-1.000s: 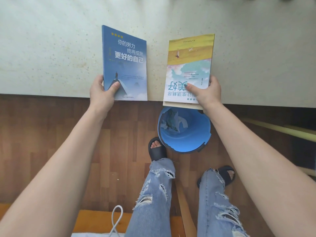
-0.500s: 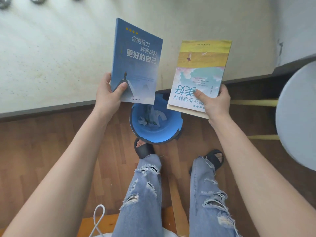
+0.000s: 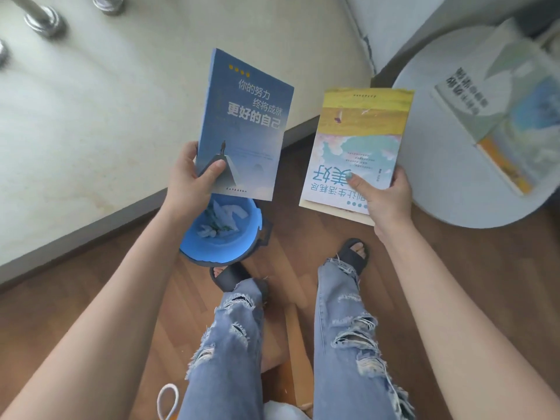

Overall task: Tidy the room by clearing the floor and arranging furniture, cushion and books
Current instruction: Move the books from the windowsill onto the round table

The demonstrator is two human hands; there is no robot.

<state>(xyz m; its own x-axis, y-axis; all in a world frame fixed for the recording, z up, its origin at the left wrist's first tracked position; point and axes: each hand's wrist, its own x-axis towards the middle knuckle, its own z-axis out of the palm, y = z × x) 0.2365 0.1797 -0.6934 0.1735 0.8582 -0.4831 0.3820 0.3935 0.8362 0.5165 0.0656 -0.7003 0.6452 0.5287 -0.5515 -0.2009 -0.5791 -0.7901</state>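
Left hand (image 3: 189, 177) closed on the lower left corner of a blue book (image 3: 245, 122), thumb across the cover, fingers behind; book raised cover-up, clear of the floor, tilted toward one o'clock. Right hand (image 3: 383, 198) closed on the lower right corner of a yellow-and-pastel book (image 3: 360, 140), thumb with a teal nail pressed on the cover, title upside down to the wearer. Second, cream-edged book (image 3: 333, 212) tucked under it, only its lower margin showing; same grip, apparently. Two held loads side by side, apart, the blue one at eleven o'clock from centre, the yellow at one o'clock.

Below the left hand, blue bin (image 3: 222, 231) on the wooden floor (image 3: 91, 298), crumpled white paper inside. Black sandals and ripped jeans at six o'clock. Round white table (image 3: 448, 165) at three o'clock, bearing more books (image 3: 509, 116), blurred, stacked askew. Pale raised platform (image 3: 106, 116) filling ten o'clock, metal legs (image 3: 45, 21) standing on it at the top left corner. White cord loop (image 3: 166, 398) at the bottom edge.
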